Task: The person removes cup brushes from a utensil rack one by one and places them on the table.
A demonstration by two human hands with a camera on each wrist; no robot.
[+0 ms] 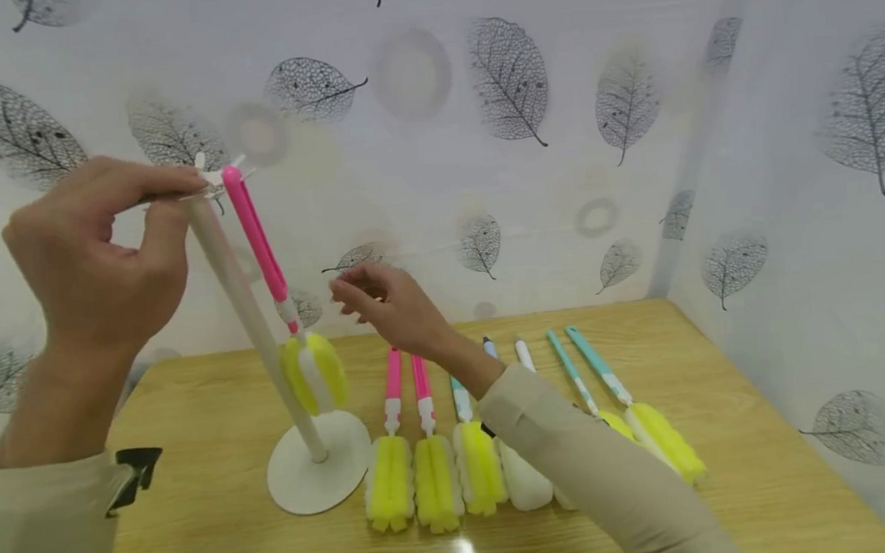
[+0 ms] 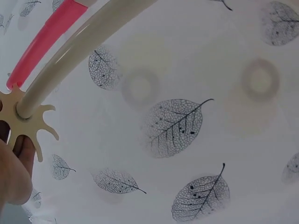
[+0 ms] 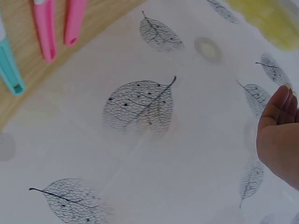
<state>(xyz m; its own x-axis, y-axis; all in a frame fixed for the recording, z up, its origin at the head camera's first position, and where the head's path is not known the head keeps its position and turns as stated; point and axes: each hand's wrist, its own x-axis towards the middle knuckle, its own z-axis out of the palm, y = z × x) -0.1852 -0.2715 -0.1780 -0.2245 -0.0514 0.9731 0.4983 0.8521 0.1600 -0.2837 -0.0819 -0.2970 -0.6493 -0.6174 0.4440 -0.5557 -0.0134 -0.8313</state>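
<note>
My left hand (image 1: 103,252) pinches the hooked top plate (image 2: 21,119) of a white stand between thumb and fingers. The stand's pole (image 1: 253,316) leans a little to the left in the head view, above its round base (image 1: 296,489). From one of the hooks hangs a pink-handled sponge brush (image 1: 260,236), its yellow and white head (image 1: 327,366) beside the pole. My right hand (image 1: 391,304) is in the air just right of that brush, fingers loosely bent and holding nothing. The right wrist view shows this hand (image 3: 280,135) only at its edge.
On the wooden table (image 1: 199,506) lie two pink-handled brushes (image 1: 437,486), several teal-handled brushes (image 1: 665,440) and a white-headed brush (image 1: 528,481). My right forearm covers part of the row. A leaf-patterned curtain (image 1: 438,185) stands behind the table and along its right side.
</note>
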